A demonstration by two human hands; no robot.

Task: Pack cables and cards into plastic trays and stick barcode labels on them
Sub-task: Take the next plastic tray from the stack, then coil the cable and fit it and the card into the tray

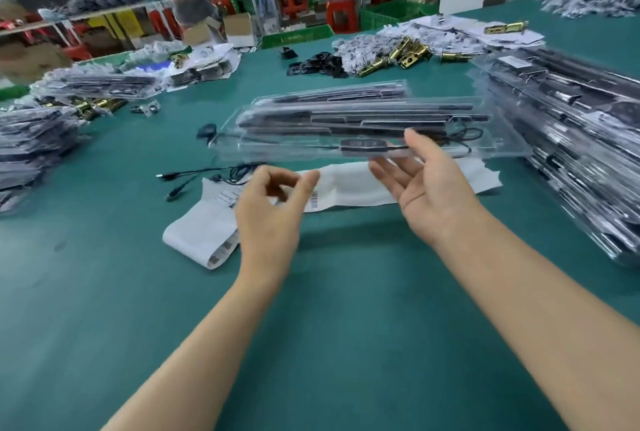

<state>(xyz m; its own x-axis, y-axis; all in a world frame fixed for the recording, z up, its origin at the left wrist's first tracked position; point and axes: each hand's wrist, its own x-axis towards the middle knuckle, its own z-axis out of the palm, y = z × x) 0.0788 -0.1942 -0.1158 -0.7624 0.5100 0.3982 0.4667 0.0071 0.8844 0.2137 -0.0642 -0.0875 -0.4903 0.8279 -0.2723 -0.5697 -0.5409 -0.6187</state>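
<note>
Left hand (268, 209) over barcode labels (313, 199) — print unreadable.

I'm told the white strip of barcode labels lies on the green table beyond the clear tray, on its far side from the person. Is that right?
Not quite. The head view shows the label strip on the green table on the near side of the clear tray, between the tray and the person, not beyond it.

table (311, 344): plain teal-green | trays (363, 150): clear plastic, black parts inside | label strip (204, 233): white with black barcode stripes | cables (194, 176): black | metal fittings (405, 55): shiny gold | stools (341, 13): red | crate (298, 36): bright green | paper heaps (450, 32): white with black print
</note>
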